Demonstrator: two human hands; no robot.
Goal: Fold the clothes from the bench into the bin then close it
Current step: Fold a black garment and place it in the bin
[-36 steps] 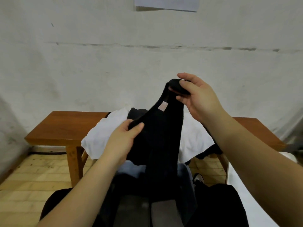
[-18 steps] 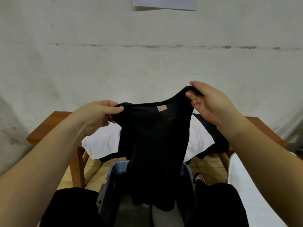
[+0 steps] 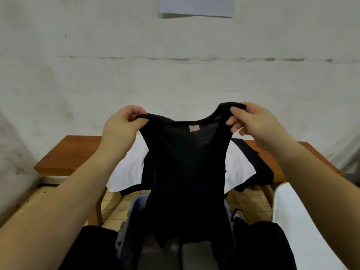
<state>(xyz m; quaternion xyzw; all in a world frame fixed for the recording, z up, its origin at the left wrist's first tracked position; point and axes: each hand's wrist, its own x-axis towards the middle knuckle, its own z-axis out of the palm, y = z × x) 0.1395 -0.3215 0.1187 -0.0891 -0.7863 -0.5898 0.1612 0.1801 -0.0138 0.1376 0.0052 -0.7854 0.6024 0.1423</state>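
Head view: at the bottom of the frame are the person's knees in dark trousers [image 3: 259,248], and between them stands a blue-grey bin [image 3: 130,221], open at the top, with folded grey cloth [image 3: 196,254] inside it. A black sleeveless top [image 3: 187,172] hangs over the bin in the centre of the frame, its lower edge reaching into the opening. The left hand [image 3: 121,129] pinches the left shoulder strap between thumb and curled fingers. The right hand [image 3: 251,121] pinches the right strap in the same way, a little higher. A small pale label [image 3: 194,128] shows below the neckline. At the lower right lies a white surface [image 3: 303,230]. Behind the top, across the middle of the frame, stands a wooden bench [image 3: 72,154]. On it lie a white garment [image 3: 128,172] and another black garment [image 3: 259,168], partly hidden. Farthest is a pale wall [image 3: 175,78] with a sheet of paper [image 3: 195,5] at the top edge.
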